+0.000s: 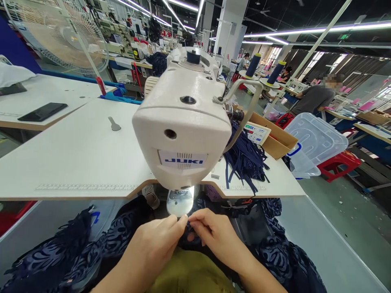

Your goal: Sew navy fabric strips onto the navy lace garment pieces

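A small bit of dark blue fabric (188, 224) was held in the narrow pinch of the left hand (157, 240) and the right hand (215, 232), their fingertips almost touching just in front of the sewing machine's metal plate (180, 203), at the notch in the table's front edge. Whether it was joined to the patterned cloth (279, 258) spread on both sides below that edge could not be told. The white sewing machine (183, 118) was set over the notch. On the table (70, 162), a flat metal piece (115, 124) was seen toward the back edge, left of the machine, and a ruler scale (85, 187) was marked along the front edge. A bundle of navy strips (246, 156) was heaped near the front right corner, with a cardboard box (279, 142) placed behind it, by the right edge.
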Demonstrator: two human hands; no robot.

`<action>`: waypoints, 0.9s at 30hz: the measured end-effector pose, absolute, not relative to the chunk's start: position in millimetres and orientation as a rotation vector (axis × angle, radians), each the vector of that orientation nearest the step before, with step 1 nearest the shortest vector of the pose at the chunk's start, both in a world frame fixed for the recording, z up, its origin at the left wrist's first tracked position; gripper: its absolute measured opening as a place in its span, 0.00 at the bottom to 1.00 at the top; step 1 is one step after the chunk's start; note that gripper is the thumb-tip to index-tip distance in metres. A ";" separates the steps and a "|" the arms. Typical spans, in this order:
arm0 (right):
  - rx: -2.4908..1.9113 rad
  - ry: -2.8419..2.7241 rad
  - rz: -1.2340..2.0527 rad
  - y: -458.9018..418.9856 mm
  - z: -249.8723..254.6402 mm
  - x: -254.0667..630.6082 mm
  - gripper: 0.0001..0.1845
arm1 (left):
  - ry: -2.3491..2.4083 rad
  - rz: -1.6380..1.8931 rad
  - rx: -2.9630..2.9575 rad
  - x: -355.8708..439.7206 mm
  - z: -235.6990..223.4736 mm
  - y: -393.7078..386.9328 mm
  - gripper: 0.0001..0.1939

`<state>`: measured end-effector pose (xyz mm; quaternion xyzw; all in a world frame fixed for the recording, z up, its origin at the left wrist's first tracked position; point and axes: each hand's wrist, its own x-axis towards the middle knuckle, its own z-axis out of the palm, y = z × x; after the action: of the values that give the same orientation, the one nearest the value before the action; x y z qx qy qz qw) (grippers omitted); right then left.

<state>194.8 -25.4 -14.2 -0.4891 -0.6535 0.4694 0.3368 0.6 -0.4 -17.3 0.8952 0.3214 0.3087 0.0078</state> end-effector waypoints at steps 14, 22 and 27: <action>-1.220 -1.547 1.562 -16.4 -11.6 198.8 0.06 | 0.817 0.656 2.228 -2.2 0.1 -1.8 0.08; -1.272 -1.746 1.035 -23.4 -2.0 197.6 0.13 | 0.997 0.879 2.172 -1.2 -17.8 -3.2 0.06; -1.135 -1.977 0.567 -23.0 1.1 203.1 0.07 | 1.103 0.859 1.893 0.8 -9.4 -0.2 0.06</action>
<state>203.1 -23.0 1.1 -0.4457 -0.7764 0.2228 0.3859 0.8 -0.2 -9.4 0.7429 0.4328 0.3369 0.3839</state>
